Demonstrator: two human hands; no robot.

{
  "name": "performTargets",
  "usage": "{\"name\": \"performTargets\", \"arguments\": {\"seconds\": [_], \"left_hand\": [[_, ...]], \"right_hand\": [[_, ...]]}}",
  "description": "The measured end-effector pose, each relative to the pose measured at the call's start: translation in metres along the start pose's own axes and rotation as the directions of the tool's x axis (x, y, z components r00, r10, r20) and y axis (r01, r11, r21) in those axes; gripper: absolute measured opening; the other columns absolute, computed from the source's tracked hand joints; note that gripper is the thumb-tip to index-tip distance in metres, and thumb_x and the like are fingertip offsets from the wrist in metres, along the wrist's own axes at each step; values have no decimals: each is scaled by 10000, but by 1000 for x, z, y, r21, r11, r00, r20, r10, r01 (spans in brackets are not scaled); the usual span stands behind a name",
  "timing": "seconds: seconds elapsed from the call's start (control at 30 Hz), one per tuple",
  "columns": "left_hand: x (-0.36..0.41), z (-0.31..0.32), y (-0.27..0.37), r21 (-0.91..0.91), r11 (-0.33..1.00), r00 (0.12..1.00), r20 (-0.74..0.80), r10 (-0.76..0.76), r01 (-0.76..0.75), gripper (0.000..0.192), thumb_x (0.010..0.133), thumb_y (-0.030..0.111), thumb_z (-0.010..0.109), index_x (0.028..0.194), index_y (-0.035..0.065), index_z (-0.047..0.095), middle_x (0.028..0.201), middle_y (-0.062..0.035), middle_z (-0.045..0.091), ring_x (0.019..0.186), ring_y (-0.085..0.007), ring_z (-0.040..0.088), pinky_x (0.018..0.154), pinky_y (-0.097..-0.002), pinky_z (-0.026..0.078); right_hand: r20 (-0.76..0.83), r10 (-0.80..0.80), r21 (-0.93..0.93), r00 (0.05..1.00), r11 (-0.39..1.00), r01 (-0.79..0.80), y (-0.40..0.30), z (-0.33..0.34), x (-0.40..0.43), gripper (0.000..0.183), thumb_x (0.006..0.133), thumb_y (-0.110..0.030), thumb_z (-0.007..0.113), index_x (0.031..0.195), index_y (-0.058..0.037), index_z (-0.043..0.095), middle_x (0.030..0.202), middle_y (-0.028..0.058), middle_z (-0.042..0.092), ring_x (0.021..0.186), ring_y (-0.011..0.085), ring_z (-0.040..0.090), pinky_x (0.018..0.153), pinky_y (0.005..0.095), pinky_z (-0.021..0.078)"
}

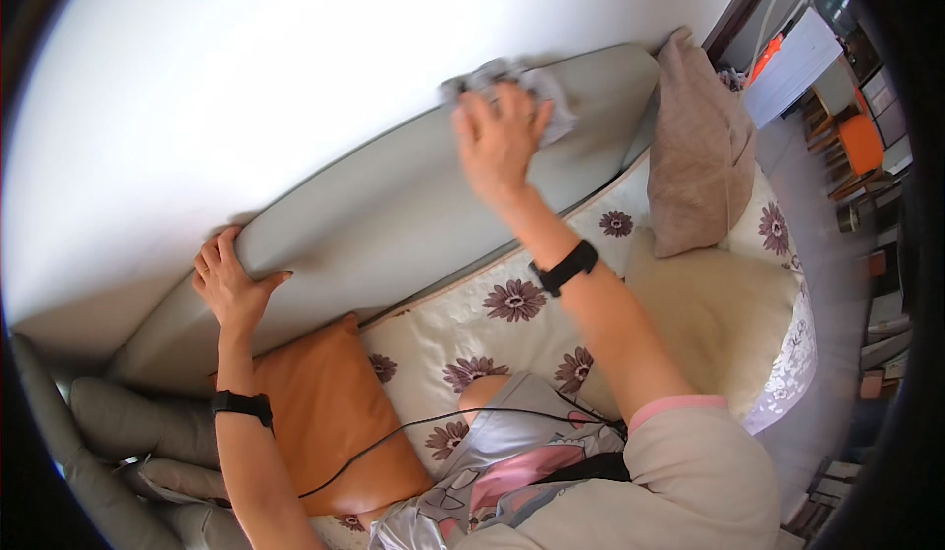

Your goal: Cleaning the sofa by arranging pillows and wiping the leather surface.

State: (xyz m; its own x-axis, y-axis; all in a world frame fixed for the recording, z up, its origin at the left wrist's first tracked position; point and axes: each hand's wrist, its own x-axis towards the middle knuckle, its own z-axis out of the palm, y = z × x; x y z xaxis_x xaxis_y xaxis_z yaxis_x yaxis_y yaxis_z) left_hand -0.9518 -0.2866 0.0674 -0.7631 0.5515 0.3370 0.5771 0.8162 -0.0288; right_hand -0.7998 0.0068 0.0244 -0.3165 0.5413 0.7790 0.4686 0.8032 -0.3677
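My right hand [498, 140] presses a crumpled grey cloth [550, 100] against the top edge of a grey sofa backrest [399, 203], beside the white wall. Its fingers are spread over the cloth, and the cloth is slightly blurred. Farther left, my left hand [235, 281] grips the top edge of the same backrest, fingers over the far side and thumb on the front. A black band circles each wrist. Below the hands, a flower-patterned seat cover [435, 328] lies over the sofa seat, with my knee on it.
An orange cushion [339, 417] lies near my left forearm. A beige cushion [709, 314] and a brown cushion [698, 159] are at the right. Grey rolled cushions [140, 417] fill the lower left. A black cable [435, 421] crosses my lap. Orange chairs [860, 144] stand beyond the sofa.
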Motion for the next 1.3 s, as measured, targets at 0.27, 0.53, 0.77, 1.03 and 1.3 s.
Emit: {"name": "performTargets", "arguments": {"seconds": [0.27,0.53,0.77,1.03,1.3], "left_hand": [[-2,-8,-1,-32,999,999,44,-16,17,822,468,261,831,1165,170,405,1173,-38,420,1116,-268,360,926,-431,275],[0,-4,5,-46,999,1000,28,-8,9,813,462,274,836,1152,166,420,1151,-43,431,1112,-265,360,932,-418,271],[-1,-7,3,-26,999,999,40,-25,26,825,458,288,838,1159,168,420,1156,-44,433,1112,-263,361,933,-415,269],[0,-7,5,-16,999,996,75,-43,44,829,466,279,837,1171,166,416,1166,-42,434,1119,-260,359,936,-416,270],[0,-4,1,-23,1000,999,38,2,-1,795,475,310,833,1150,172,437,1138,-40,436,1114,-255,356,931,-414,266]], "right_hand": [[133,-449,96,884,893,439,39,-14,9,339,734,-316,624,1019,-139,574,1073,120,500,1099,278,420,944,585,232],[-98,-55,-107,994,993,44,107,-9,26,274,771,-244,569,1009,-109,589,1112,144,495,1126,302,398,967,581,192],[-132,-17,110,991,993,32,-28,25,-31,287,729,-225,591,1007,-154,597,1130,147,466,1138,320,370,1003,582,93],[77,-157,331,985,935,123,-74,38,-97,507,712,-215,626,1204,-208,506,1404,190,207,1333,324,76,1028,525,-42],[-177,427,357,887,867,-347,59,59,-83,687,903,-476,290,1340,40,170,1401,285,67,1310,399,55,1050,474,57]]}}
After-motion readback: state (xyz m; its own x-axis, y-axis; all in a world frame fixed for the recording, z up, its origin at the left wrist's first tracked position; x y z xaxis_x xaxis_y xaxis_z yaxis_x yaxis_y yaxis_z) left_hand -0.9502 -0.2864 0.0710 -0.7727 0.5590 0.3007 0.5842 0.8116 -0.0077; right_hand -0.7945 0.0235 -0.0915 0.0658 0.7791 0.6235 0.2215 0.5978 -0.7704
